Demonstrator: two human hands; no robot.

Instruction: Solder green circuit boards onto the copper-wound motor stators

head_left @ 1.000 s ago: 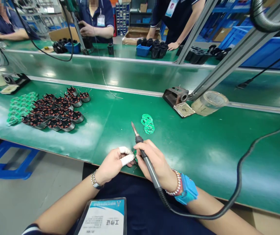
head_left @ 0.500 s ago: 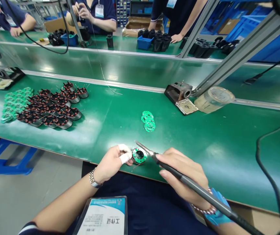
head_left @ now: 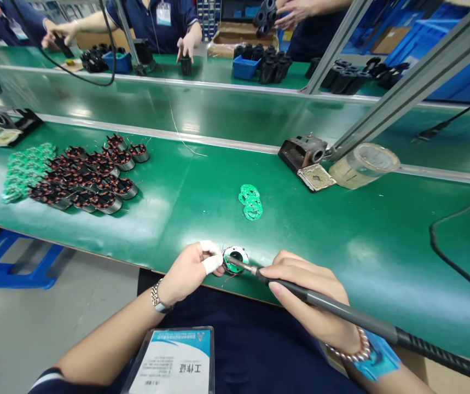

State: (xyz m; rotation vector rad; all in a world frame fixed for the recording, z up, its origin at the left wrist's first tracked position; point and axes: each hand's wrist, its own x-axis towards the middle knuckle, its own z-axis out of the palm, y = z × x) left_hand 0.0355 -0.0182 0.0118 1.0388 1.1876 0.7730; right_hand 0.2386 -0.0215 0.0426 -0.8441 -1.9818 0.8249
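Note:
My left hand, with white covers on thumb and finger, pinches the left edge of a round motor part topped by a green ring board, at the table's front edge. My right hand is wrapped round a dark soldering iron. The iron's metal tip lies over the left side of the ring board. Behind the part lies a small pile of green ring boards. Many wound motor parts are grouped at the left, beside a stack of green boards.
A soldering stand with a sponge tray and a cloudy plastic tub stand at the back right. The iron's cable curves along the right. Across the metal rail, people handle black parts near a blue bin.
The iron's tip has come down from above the part onto its left side. Across the table, a person's hand has reached down to a black part and another person has lifted several black parts.

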